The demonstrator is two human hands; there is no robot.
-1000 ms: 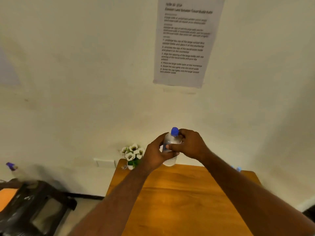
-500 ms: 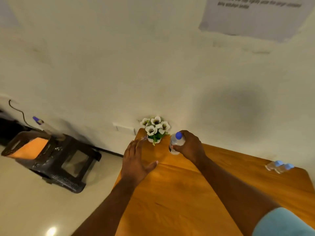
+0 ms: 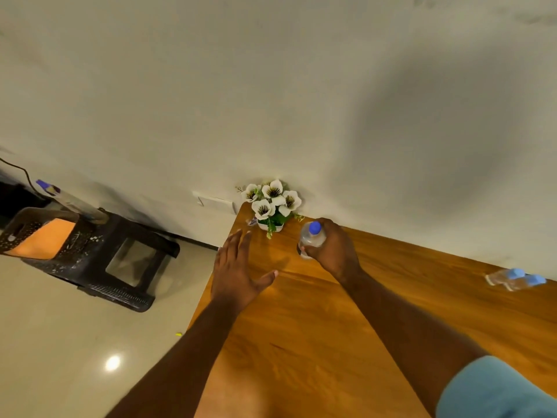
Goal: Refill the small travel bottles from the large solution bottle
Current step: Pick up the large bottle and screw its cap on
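Bottle [image 3: 311, 241], clear with blue cap [image 3: 315, 227], upright near table's [image 3: 316, 327] far edge, just right of flower pot [image 3: 272, 206], gripped round body by right hand [image 3: 334, 251]. Left hand [image 3: 236, 270] flat, fingers spread, empty, above table's left edge. Two small bottles [image 3: 515, 279] lying far right on table, well apart.

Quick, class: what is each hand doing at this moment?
Left hand: open, fingers spread, holding nothing.
Right hand: closed around the blue-capped bottle, near the flower pot.
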